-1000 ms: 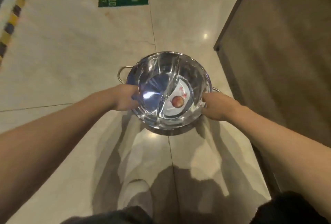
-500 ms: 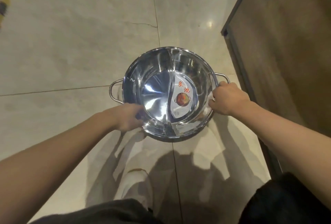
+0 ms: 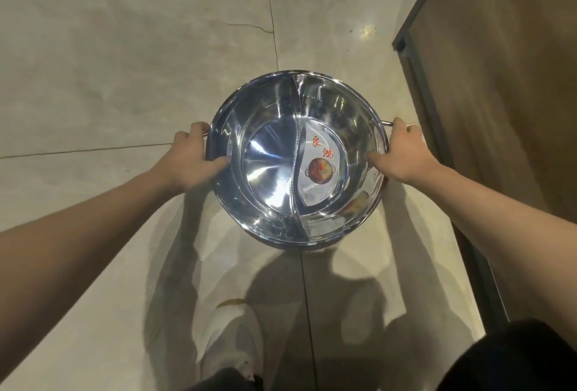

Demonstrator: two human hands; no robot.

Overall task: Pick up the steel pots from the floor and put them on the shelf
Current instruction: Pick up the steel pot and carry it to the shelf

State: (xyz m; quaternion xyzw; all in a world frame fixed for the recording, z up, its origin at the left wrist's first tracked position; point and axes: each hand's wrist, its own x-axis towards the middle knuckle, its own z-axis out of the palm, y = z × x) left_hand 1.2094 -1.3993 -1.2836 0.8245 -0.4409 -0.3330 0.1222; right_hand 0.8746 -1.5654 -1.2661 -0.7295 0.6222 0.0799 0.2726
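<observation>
Head view, looking down. A steel pot (image 3: 296, 156), divided in two by a curved central partition, is held level above the pale tiled floor (image 3: 109, 62), between both hands. The left hand (image 3: 190, 156) is closed over the pot's left rim and handle, thumb lying inside the wall. The right hand (image 3: 406, 153) is likewise closed over the right rim and handle. A printed label (image 3: 318, 169) lies in the right compartment. A dark brown panel (image 3: 499, 78) stands at right.

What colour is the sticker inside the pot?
White, with red writing and a reddish pot picture: sticker, head view.
</observation>
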